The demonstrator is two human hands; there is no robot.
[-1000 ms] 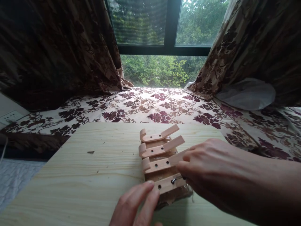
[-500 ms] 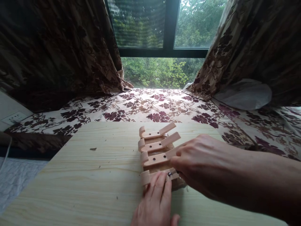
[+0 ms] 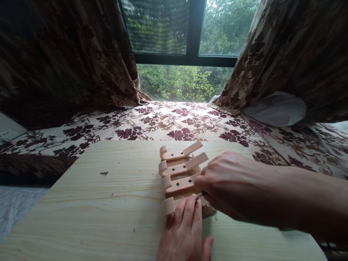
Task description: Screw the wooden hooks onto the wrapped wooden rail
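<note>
Pale wooden hooks, several in a row, lie across a brown, film-wrapped block. Dark screws sit in the farther ones. My left hand lies over the nearest hook with its fingers stretched out and its thumb apart. Its fingertips touch that hook close to a thin metal shaft. My right hand is closed around the tool this shaft belongs to, seemingly a screwdriver; its handle is hidden in the fist. Where the tip meets the wood is covered by my left fingers.
The pale wood-grain table carries small dark crumbs and a brown chip. Behind it is a flower-patterned cloth-covered ledge, with patterned curtains beside the window. A whitish bag-like bundle rests at the right.
My left fingers have shifted slightly right and now cover the screw head seen before. My right fist has moved slightly left. The whole view has shifted a little.
</note>
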